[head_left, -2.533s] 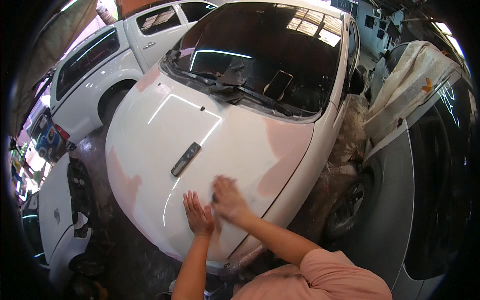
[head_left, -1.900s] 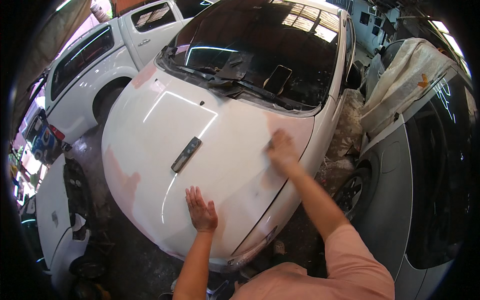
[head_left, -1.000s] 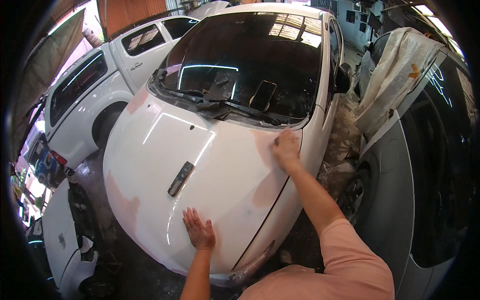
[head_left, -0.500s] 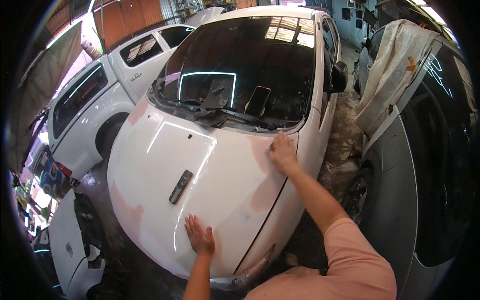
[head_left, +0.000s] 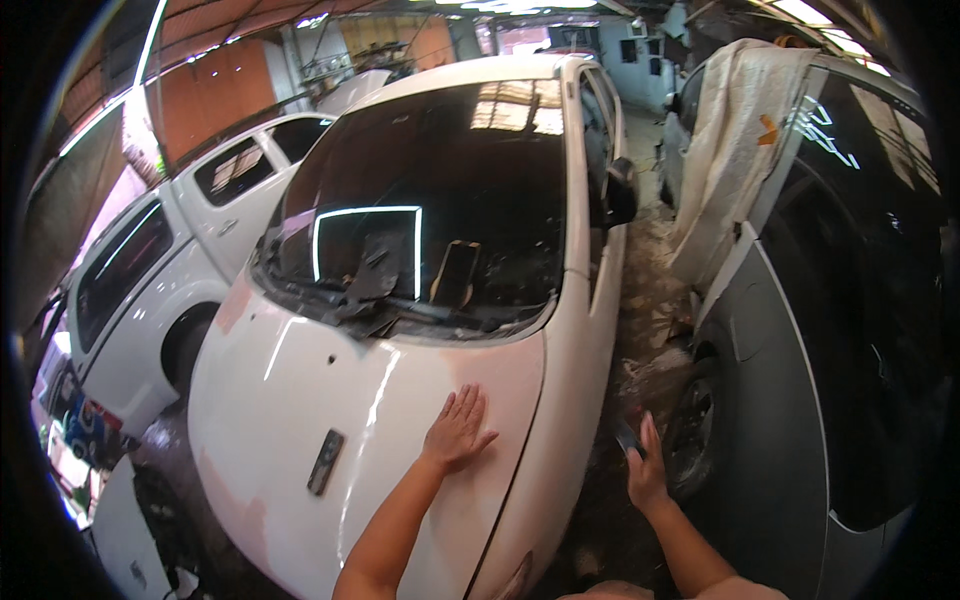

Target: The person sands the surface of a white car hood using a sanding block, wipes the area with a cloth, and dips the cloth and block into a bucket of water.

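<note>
My left hand (head_left: 460, 430) lies flat, fingers stretched, on the white car hood (head_left: 400, 400), over a pinkish patch (head_left: 510, 375) near the windshield. Off the hood's right side, above the floor gap, my right hand (head_left: 647, 470) is raised with a small dark flat piece (head_left: 627, 438) between thumb and fingers; its kind is not clear. A long dark sanding block (head_left: 325, 462) rests on the hood, left of my left forearm. Dark sheets, seemingly sandpaper (head_left: 373, 280), and a phone (head_left: 455, 273) lean at the windshield's base.
A dark grey vehicle (head_left: 770, 400) stands close on the right, partly draped with a pale cloth (head_left: 735, 150). To the left is a white pickup (head_left: 130, 330). A loose white body panel (head_left: 125, 530) stands at the lower left. The hood car's side mirror (head_left: 621, 190) juts into the gap.
My left hand has moved up the hood onto the pinkish patch. My right hand has left the hood and moved right and nearer, over the gap. The view has shifted.
</note>
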Available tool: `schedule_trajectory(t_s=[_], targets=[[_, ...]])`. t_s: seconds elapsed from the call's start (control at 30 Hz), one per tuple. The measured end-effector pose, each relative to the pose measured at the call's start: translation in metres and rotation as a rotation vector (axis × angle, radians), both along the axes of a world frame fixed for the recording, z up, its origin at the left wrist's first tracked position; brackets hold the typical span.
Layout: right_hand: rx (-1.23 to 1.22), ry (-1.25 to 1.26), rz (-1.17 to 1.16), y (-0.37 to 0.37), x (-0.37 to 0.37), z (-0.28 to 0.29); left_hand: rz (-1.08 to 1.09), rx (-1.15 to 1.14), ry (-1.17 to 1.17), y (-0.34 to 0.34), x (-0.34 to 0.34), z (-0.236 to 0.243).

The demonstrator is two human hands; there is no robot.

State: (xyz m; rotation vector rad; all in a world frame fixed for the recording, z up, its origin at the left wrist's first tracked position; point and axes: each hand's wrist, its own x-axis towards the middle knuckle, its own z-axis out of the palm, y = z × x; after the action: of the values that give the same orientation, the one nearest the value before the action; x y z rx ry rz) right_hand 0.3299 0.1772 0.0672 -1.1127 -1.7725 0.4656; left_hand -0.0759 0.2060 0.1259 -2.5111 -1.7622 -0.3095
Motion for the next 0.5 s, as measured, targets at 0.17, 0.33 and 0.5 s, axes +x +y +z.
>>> schedule_trajectory(t_s=[0.17,0.33,0.5], targets=[[-0.418,-0.081,-0.256,-0.088,0.081,-0.021,-0.082,0.057,0.067,0.09,0.011,0.01],[-0.524,-0.066,-0.362,-0.118,0.101,-0.008,-0.166,0.073,0.075,0.108,0.021,0.005],[-0.459,0.025,-0.332,-0.135,0.086,0.027,-0.177,0.046,0.069,0.078,0.004,0.001]])
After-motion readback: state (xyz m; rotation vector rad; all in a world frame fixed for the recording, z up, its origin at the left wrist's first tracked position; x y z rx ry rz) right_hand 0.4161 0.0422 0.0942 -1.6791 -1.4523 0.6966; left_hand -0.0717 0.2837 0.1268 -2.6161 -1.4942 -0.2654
